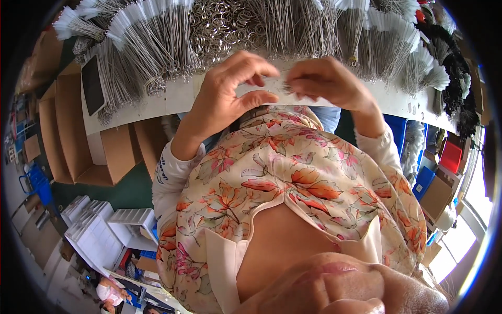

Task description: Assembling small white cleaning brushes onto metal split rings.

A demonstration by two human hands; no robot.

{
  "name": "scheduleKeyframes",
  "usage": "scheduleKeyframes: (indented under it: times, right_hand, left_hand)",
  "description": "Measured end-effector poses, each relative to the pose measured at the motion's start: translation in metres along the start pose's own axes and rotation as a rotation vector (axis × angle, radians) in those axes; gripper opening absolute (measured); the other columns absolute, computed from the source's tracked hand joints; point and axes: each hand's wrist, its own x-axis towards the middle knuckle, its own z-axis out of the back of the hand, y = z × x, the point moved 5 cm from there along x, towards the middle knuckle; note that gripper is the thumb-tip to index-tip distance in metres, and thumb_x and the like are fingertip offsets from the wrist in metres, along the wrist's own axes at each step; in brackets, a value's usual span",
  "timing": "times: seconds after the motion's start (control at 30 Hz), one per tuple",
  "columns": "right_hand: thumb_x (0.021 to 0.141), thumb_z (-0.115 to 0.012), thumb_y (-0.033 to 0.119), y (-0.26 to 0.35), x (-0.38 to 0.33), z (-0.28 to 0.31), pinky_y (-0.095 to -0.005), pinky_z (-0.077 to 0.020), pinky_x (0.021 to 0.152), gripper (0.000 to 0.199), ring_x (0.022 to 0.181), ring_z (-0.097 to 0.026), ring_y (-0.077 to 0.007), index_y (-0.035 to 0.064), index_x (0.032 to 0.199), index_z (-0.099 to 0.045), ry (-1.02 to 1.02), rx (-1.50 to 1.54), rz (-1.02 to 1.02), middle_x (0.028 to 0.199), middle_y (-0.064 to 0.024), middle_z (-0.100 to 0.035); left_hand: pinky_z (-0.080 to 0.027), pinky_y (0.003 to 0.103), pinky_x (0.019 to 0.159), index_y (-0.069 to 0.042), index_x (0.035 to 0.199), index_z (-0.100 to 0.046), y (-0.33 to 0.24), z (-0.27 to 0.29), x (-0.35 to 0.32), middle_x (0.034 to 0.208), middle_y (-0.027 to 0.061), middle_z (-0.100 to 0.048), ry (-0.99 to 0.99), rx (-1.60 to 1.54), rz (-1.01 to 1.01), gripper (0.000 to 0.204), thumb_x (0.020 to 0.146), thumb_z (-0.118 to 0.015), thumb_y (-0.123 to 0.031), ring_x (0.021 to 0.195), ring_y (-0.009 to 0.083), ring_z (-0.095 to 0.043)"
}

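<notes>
My left hand [230, 91] and my right hand [327, 81] are raised over the near edge of a white worktable [178, 97]. Between them they hold a small clear plastic sleeve [269, 86], pinched by the thumbs and fingers at each end. A thin white brush tip seems to lie inside it by my right fingers. Right behind the hands lie heaps of thin wire brushes with white bristles [151, 42] and a pile of metal rings [219, 26].
Black-bristled brushes [455, 68] lie at the table's right end. A dark tablet [93, 83] rests at the left end. Open cardboard boxes [68, 120] stand on the left. White plastic trays [104, 225] sit on the floor. Blue and red bins [444, 162] stand on the right.
</notes>
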Motion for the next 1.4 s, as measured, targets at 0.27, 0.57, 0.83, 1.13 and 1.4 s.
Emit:
scheduleKeyframes:
  times: [0.27,0.57,0.83,1.13,1.4]
  right_hand:
    - [0.080,-0.060,0.012,-0.096,-0.077,0.028,-0.0383,-0.0492,0.065,0.009,0.073,-0.062,-0.0302,0.0079,0.085,-0.066,-0.540,-0.769,-0.211,0.082,-0.0088,-0.064]
    - [0.079,-0.065,0.015,-0.002,0.042,-0.045,-0.0339,-0.0496,0.060,0.009,0.069,-0.062,-0.0251,0.0071,0.083,-0.066,-0.493,-0.460,0.423,0.084,-0.0066,-0.062]
    - [0.087,-0.059,0.015,0.012,0.052,-0.029,-0.0220,-0.0419,0.052,0.015,0.057,-0.051,-0.0064,0.0022,0.090,-0.066,-0.062,0.167,0.141,0.077,-0.0014,-0.064]
    - [0.088,-0.060,0.022,0.003,0.052,-0.025,-0.0191,-0.0384,0.051,0.020,0.056,-0.047,-0.0052,0.0041,0.089,-0.067,-0.015,0.461,0.100,0.074,0.0004,-0.062]
    - [0.085,-0.065,0.020,0.050,0.048,-0.009,-0.0199,-0.0373,0.051,0.018,0.057,-0.047,-0.0040,0.0025,0.089,-0.068,-0.315,0.508,0.211,0.063,0.0022,-0.054]
  left_hand:
    - [-0.045,0.030,0.050,-0.003,0.084,-0.057,0.081,0.002,-0.078,0.070,0.0089,-0.060,-0.121,0.546,0.543,0.016,0.083,-0.064,-0.018,0.057,0.0164,-0.059]
    - [-0.056,0.026,0.069,0.001,0.091,-0.060,0.041,0.030,-0.036,0.095,0.0116,-0.064,-0.393,-0.307,0.430,0.007,0.085,-0.060,-0.002,0.079,0.0140,-0.064]
    - [-0.055,0.023,0.069,-0.001,0.094,-0.065,0.019,0.061,-0.013,0.103,0.0121,-0.062,-0.125,-0.341,0.239,0.014,0.082,-0.058,0.004,0.081,0.0123,-0.064]
    - [-0.056,0.025,0.073,0.003,0.098,-0.063,0.016,0.049,-0.006,0.102,0.0120,-0.063,-0.219,-0.283,0.212,0.023,0.076,-0.061,0.010,0.081,0.0148,-0.065]
    - [-0.054,0.029,0.076,0.012,0.104,-0.058,-0.024,0.053,0.010,0.103,0.0204,-0.062,-0.380,0.178,-0.159,0.030,0.074,-0.059,0.014,0.088,0.0224,-0.064]
